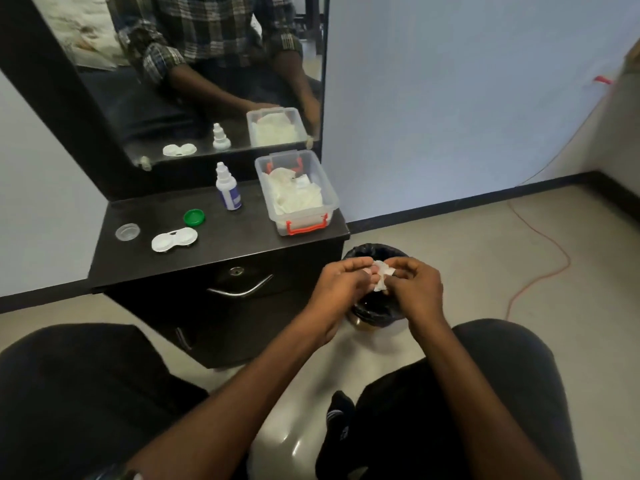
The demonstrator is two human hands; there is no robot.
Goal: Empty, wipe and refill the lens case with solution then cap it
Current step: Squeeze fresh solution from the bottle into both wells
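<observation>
Our left hand (341, 277) and right hand (414, 284) meet over the bin (375, 252), both pinching a small crumpled tissue (382, 277) between fingertips. We judge the risk here is small: dropped carelessly, the tissue could miss the bin, since our hands hide much of its mouth. Away to the left of our hands, on the cabinet (242, 244), the case (174, 240) lies with both white wells uncapped; whether they are dry we cannot tell. A green cap (194, 217) and a clear cap (127, 232) lie just beside it, apart from it. The bottle (227, 187) stands behind them, so a reach over the case could tip it.
</observation>
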